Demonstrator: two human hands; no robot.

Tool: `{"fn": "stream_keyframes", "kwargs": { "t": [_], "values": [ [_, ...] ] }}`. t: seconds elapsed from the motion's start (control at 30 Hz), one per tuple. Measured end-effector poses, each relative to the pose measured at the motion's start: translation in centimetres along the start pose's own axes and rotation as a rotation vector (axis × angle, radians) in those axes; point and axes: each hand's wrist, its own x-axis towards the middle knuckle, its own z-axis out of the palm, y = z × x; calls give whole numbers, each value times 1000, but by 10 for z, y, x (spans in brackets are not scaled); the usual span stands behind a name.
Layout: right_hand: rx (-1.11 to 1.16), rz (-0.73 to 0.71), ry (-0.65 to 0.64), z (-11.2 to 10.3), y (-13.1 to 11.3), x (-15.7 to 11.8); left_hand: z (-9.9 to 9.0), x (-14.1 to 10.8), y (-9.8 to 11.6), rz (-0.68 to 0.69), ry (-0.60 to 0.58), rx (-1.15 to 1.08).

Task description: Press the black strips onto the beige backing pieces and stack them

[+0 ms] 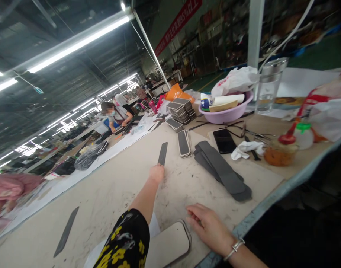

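Observation:
My left hand [157, 173] reaches across the table, its fingers closed at the near end of a dark grey flat strip [163, 152]. The fingertips are mostly hidden by the back of the hand. Close to the table's front edge, my right hand [208, 227] is loosely curled, with a gap between thumb and fingers and no object visible in it. Just left of it lies a small stack of pale panels with rounded ends [170, 243], partly covered by my left sleeve. Another grey strip [66, 231] rests at the left.
Dark grey long pieces [223, 173] lie overlapped at the right, near a phone [224, 141], glasses [237, 128] and a glue bottle [282, 152]. Behind are stacked panels [184, 143], taller stacks [178, 111], a purple basin [226, 116] and a glass jar [267, 89]. A co-worker [118, 115] sits beyond.

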Motion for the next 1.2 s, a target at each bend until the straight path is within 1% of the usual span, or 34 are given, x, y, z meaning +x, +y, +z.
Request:
{"fn": "stream_keyframes", "kwargs": {
  "t": [0.1, 0.17, 0.27, 0.33, 0.4, 0.43, 0.53, 0.63, 0.67, 0.73, 0.83, 0.93, 1.0, 1.07, 1.2],
  "values": [
    [11, 3, -1, -1, -1, 0, 1, -2, 1, -2, 52, -51],
    [33, 2, 1, -1, 0, 0, -3, -5, 3, -10, 103, -97],
    [102, 3, 32, 0, 2, -1, -17, -18, 4, -37, 213, -179],
    [176, 17, 76, 1, 6, 0, -31, -36, 2, -52, 294, -247],
    [285, 70, 136, 2, 11, 3, -46, -63, -3, -55, 355, -323],
    [358, 113, 165, 2, 13, 5, -53, -81, -6, -53, 371, -356],
    [597, 251, 242, 1, 20, 12, -69, -147, -20, -35, 353, -543],
    [720, 325, 322, 0, 22, 15, -75, -217, -34, 18, 271, -1019],
    [731, 339, 332, -1, 21, 15, -74, -238, -37, 30, 236, -1146],
    [725, 358, 315, -2, 18, 12, -69, -271, -43, 34, 164, -1303],
    [670, 367, 245, -6, 9, 3, -54, -303, -48, -12, 79, -1414],
    [513, 385, 206, -11, 1, -5, -36, -322, -51, -95, 66, -1462],
    [426, 409, 150, -13, -5, -9, -25, -332, -52, -146, 60, -1494],
    [397, 419, 64, -13, -13, -12, -15, -342, -54, -192, 41, -1535],
    [324, 381, -121, -4, -30, -18, 8, -358, -61, -293, -1, -1659]
  ]
}}
